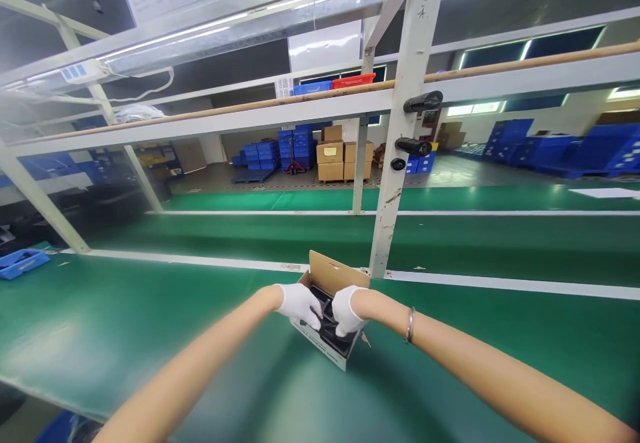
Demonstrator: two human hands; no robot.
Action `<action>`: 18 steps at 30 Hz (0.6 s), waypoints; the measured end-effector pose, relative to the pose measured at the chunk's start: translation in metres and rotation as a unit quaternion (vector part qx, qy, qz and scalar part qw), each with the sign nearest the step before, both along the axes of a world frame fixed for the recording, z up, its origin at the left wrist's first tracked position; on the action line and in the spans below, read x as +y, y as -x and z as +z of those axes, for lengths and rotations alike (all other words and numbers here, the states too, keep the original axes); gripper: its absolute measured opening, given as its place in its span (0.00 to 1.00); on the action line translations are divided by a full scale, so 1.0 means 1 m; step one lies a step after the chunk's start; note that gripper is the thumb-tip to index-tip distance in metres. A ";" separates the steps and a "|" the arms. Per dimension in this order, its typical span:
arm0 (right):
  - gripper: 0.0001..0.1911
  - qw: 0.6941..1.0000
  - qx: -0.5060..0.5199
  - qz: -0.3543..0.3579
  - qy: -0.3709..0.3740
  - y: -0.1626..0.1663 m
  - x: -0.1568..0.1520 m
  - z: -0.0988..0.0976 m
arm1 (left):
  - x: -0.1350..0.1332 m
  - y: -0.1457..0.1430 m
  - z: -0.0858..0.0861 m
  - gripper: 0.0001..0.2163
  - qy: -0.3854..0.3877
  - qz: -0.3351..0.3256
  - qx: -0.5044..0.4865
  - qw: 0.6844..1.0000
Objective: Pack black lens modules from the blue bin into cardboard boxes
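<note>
A small printed cardboard box (323, 351) sits on the green table with its brown lid (334, 272) raised at the back. Inside lies a black item (327, 314), partly covered by the hands, so its kind does not show. My left hand (301, 304), in a white glove, reaches in from the left with fingers curled against the black item. From the right, my right hand (347, 310), also gloved, bends its fingers down onto the same item. The fingertips of both are partly hidden in the box.
A white upright post (393, 183) stands just behind the box, with black grips (415, 146) fixed to it. A shelf rail (250, 121) crosses above the green table (165, 323). At far left is a blue tray (23, 263). Cartons (331, 153) and blue crates stand beyond.
</note>
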State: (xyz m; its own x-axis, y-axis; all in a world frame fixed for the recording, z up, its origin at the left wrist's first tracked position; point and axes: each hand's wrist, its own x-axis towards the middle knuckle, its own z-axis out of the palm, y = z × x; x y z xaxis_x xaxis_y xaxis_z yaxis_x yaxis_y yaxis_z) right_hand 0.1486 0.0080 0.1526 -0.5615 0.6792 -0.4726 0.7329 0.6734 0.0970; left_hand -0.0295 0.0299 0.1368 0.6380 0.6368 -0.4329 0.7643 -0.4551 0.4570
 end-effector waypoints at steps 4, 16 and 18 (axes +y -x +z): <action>0.16 0.998 -0.045 0.012 0.037 -0.004 0.003 -0.010 | -0.001 -0.022 -0.011 0.18 -0.019 -0.056 0.048 0.997; 0.11 0.998 0.038 -0.043 0.036 -0.041 -0.033 -0.060 | -0.014 -0.086 -0.041 0.14 -0.088 -0.181 0.088 0.976; 0.05 0.996 0.054 -0.057 0.036 -0.043 -0.035 -0.067 | -0.022 -0.091 -0.053 0.11 -0.127 -0.165 0.048 0.977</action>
